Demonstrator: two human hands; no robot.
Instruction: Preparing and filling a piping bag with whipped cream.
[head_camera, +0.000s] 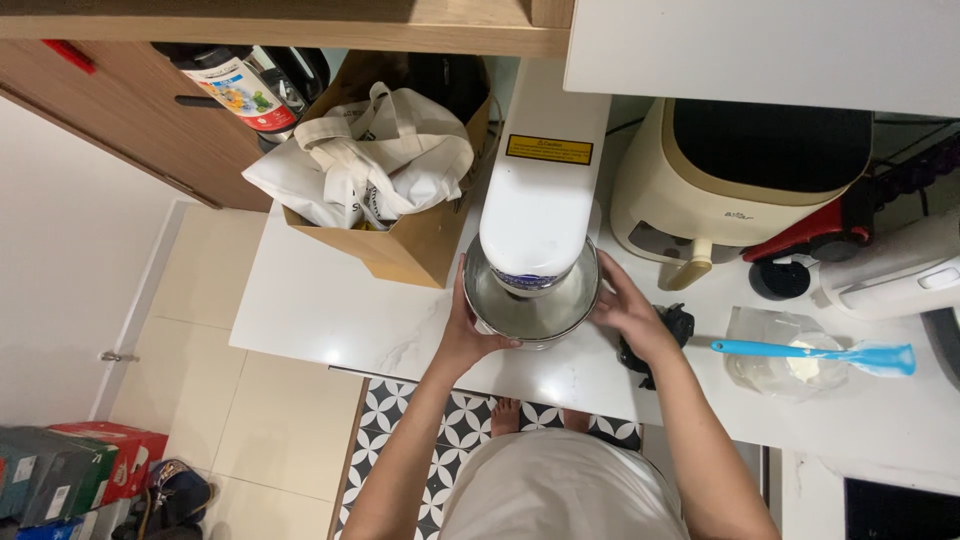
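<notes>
A white stand mixer (545, 170) stands on the white marble counter (330, 310), its head lowered over a steel mixing bowl (530, 312). My left hand (468, 335) grips the bowl's left rim and side. My right hand (628, 308) presses against the bowl's right side. The inside of the bowl looks bare metal; the beater is hidden under the mixer head.
A brown paper bag (405, 240) with white cloth bags stands left of the mixer. A cream air fryer (735, 175) sits to the right. A blue spatula (815, 352) lies across a clear glass bowl (785, 360). A small black object (670, 330) lies by my right wrist.
</notes>
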